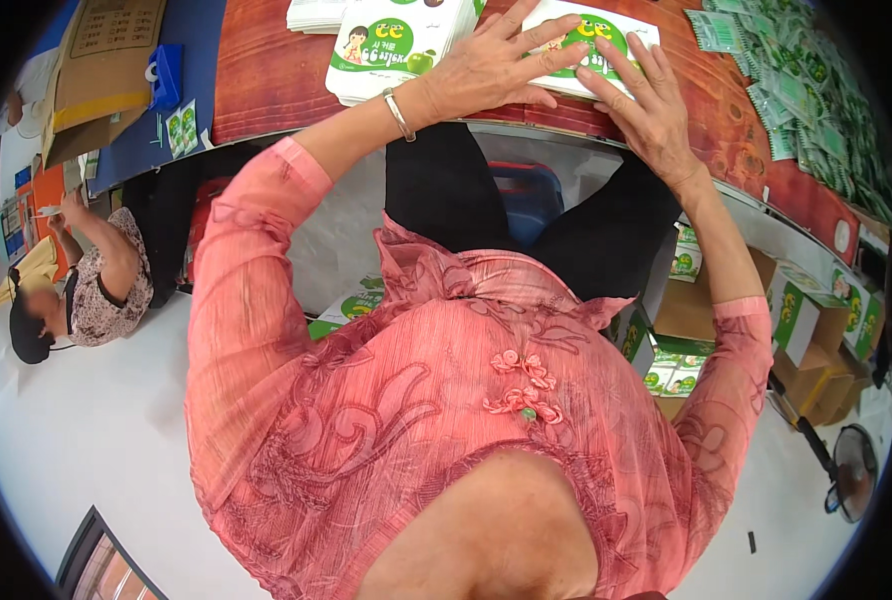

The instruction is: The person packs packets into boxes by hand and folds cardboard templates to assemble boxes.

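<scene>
Both my hands are at the far edge of a wooden table, over a white and green printed carton (621, 30) that looks flat. My left hand (486, 65), with a bracelet at the wrist, has its fingers stretched apart across the carton's left part. From the right, my right hand (654, 115) reaches over the carton's near right corner, fingers extended and resting on it. Just left of my left hand lies a stack of matching cartons (391, 50). My hands cover part of the carton's print.
A heap of green sachets (816, 120) covers the table's right end. A cardboard box (106, 75) and a blue tape dispenser (166, 78) stand on a blue surface at left. Open cardboard boxes (816, 370) sit at lower right. Another person (106, 265) works at far left.
</scene>
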Demonstrator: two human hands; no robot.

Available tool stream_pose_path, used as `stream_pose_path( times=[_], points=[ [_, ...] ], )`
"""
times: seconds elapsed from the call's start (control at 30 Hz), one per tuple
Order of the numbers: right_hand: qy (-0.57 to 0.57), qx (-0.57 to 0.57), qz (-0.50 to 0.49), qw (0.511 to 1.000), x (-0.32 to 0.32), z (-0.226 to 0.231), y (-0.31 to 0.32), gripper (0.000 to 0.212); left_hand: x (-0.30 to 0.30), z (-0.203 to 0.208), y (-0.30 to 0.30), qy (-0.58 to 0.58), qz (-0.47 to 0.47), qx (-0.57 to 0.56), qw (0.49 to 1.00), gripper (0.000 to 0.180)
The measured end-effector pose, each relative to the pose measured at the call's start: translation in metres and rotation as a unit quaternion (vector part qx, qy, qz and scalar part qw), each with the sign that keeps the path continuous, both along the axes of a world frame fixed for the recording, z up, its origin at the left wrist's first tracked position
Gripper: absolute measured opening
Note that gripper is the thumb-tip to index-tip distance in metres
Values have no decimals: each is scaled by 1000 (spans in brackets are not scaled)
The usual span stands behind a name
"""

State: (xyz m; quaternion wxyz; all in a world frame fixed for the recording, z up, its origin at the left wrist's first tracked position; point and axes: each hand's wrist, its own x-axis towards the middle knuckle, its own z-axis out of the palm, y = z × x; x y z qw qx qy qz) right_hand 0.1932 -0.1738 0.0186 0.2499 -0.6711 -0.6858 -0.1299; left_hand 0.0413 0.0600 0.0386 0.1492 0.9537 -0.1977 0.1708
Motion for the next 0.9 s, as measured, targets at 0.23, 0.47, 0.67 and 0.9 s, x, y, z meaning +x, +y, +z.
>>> stream_pose_path(
  times=[0.23, 0.47, 0.67, 0.9],
  points=[
    [-16, 12, -24, 1000, -14, -1, 5, 53, -10, 6, -7, -36, 52, 135, 989, 63],
    [43, 38, -42, 997, -19, 4, 3, 36, 21, 7, -43, 21, 58, 14, 998, 85],
    [532, 50, -193, 823, 23, 37, -1, 25, 31, 11, -57, 13, 107, 13, 994, 75],
    [295, 107, -463, 829, 67, 16, 100, 77, 22, 0, -64, 36, 214, 26, 976, 71]
  ],
)
